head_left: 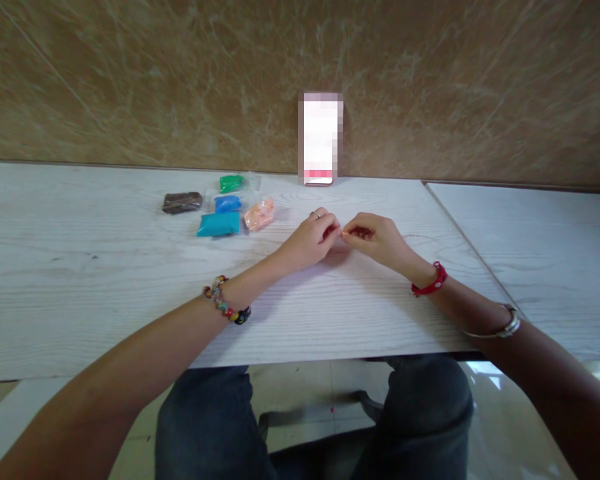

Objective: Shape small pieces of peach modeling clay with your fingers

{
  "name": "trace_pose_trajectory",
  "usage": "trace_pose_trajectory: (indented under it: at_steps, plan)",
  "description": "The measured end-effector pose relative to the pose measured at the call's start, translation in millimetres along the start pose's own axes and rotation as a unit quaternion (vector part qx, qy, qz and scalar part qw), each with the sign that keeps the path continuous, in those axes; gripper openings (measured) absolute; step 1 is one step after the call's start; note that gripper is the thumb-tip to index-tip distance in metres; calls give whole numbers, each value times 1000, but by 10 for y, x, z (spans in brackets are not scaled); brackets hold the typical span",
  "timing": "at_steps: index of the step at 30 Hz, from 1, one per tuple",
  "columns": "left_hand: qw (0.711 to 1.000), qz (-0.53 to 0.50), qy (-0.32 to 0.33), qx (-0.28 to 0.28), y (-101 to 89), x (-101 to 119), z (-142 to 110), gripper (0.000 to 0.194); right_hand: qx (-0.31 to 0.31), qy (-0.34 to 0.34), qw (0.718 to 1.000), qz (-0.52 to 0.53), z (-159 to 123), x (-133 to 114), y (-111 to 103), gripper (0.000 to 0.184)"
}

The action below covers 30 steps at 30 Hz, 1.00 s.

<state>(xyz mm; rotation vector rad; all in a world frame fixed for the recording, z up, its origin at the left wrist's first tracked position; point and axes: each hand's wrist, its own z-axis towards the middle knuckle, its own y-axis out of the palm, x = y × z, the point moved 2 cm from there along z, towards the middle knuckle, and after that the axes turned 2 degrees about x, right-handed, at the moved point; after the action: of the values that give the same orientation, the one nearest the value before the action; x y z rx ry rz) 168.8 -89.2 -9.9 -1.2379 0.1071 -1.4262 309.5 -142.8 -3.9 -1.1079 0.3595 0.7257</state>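
Observation:
My left hand [314,235] and my right hand [375,239] meet fingertip to fingertip just above the white table, both closed in a pinch. Whatever lies between the fingertips is too small to make out. Left of my left hand is a clear packet of peach clay-like material [260,215]. Beside it lie a turquoise packet [219,225], a blue packet [228,204], a green packet [231,183] and a dark brown packet [182,202].
A phone [321,139] with a blurred bright screen leans upright against the brown marbled wall [455,87] behind the white wood-grain table [105,280]. A seam [473,247] crosses the tabletop on the right. The table's front edge runs above my knees.

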Motion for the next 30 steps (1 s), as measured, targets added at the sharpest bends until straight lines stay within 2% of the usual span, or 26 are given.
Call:
trace_pose_trajectory:
  at_steps: [3, 6, 8, 12, 19, 26, 30]
  plan:
    - [997, -70, -39, 22, -40, -53, 30, 13, 9, 13, 1000, 27, 9, 27, -39, 13]
    - [982, -114, -117, 100, -140, -186, 61, 17, 18, 59, 996, 65, 17, 112, -77, 16]
    - [976, -94, -144, 133, -201, -264, 69, 14, 18, 100, 989, 106, 22, 170, -92, 20]
    - [984, -50, -148, 86, -213, -332, 66, 10, 1, 149, 976, 160, 33, 211, -88, 25]
    - [979, -126, -162, 9, -125, -397, 50, 10, 5, 160, 966, 205, 37, 216, -24, 28]
    - [986, -89, -139, 10, -100, -418, 44, 12, -6, 135, 973, 186, 22, 193, -8, 34]
    - [982, -134, -135, -6, -78, -372, 35, 15, -27, 124, 980, 152, 19, 206, 11, 30]
